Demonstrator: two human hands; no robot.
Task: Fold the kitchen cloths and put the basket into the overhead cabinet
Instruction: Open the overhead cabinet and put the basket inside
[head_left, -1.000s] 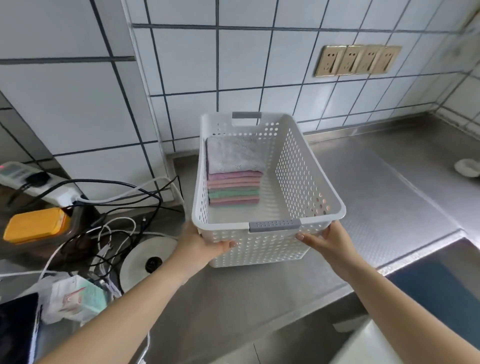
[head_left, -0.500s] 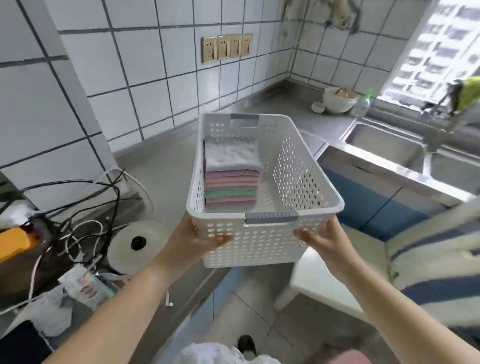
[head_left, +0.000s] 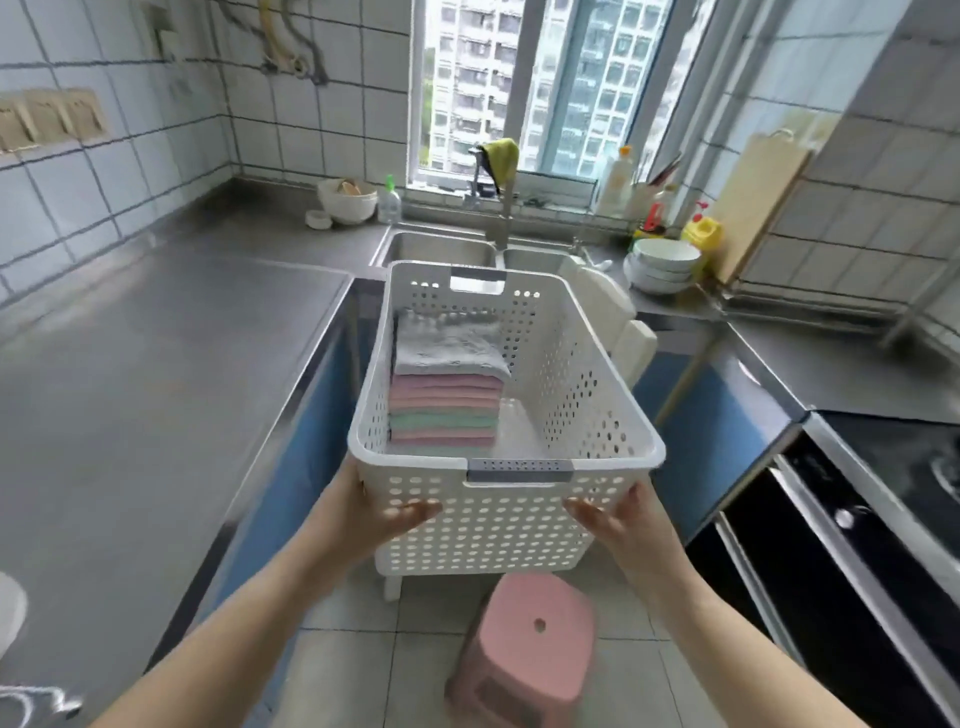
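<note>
A person is carrying a white perforated plastic basket (head_left: 519, 514) with grey handle grips through a tiled kitchen, the left hand (head_left: 363, 512) and right hand (head_left: 621, 519) each clasping a near lower corner, thumbs lying on its front wall. Inside, against the left wall, a neat stack of folded terry kitchen cloths (head_left: 445, 392) in grey, pink and green is sitting. The basket is hanging in the air above the floor and a pink plastic stool (head_left: 524, 649), the brushed steel counter (head_left: 130, 374) to its left. Half a second ago it was hovering at the counter's edge by the socket wall; now the view is facing the double steel sink (head_left: 441, 248) and window.
</note>
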